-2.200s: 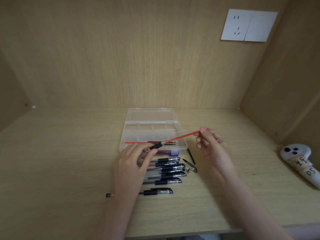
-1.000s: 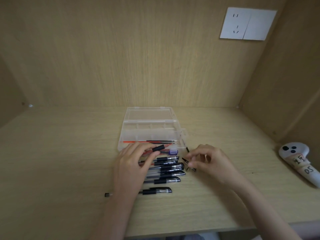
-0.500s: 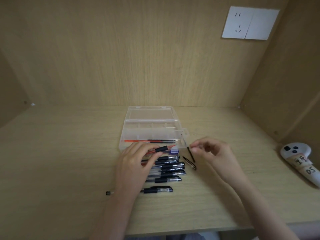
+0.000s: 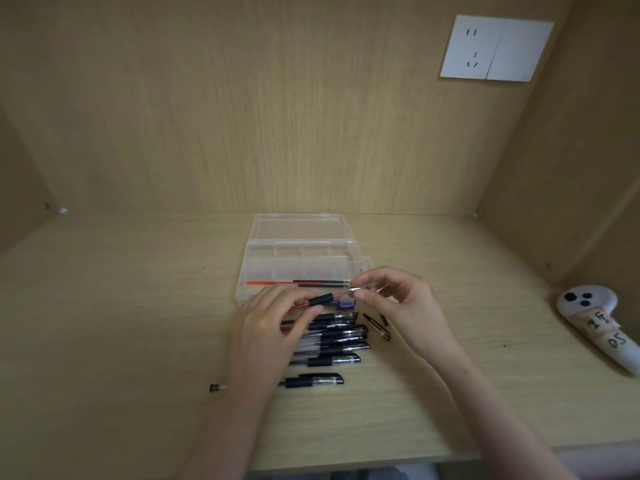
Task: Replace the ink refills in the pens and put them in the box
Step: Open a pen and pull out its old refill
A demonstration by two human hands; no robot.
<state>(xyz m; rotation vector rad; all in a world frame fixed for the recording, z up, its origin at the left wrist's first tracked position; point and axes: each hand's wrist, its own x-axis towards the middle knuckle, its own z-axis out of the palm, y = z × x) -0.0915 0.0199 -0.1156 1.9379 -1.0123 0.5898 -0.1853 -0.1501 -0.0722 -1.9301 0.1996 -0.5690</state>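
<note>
Head | pens point(image 4: 329, 341) under left hand point(image 4: 266, 330) — box point(image 4: 298, 265) behind

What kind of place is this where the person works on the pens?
Probably a built-in wooden desk nook indoors, perhaps in a home or dormitory: a wood-grain desk enclosed by matching panels, a white wall socket on the back panel, and a white handheld controller at the right.

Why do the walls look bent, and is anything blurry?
Head view: the wide-angle lens bows the wooden walls and splays the forearms at the edges; lighting is soft and even, with faint shadows under the hands; the capped pens look slightly soft, their print unreadable.
</note>
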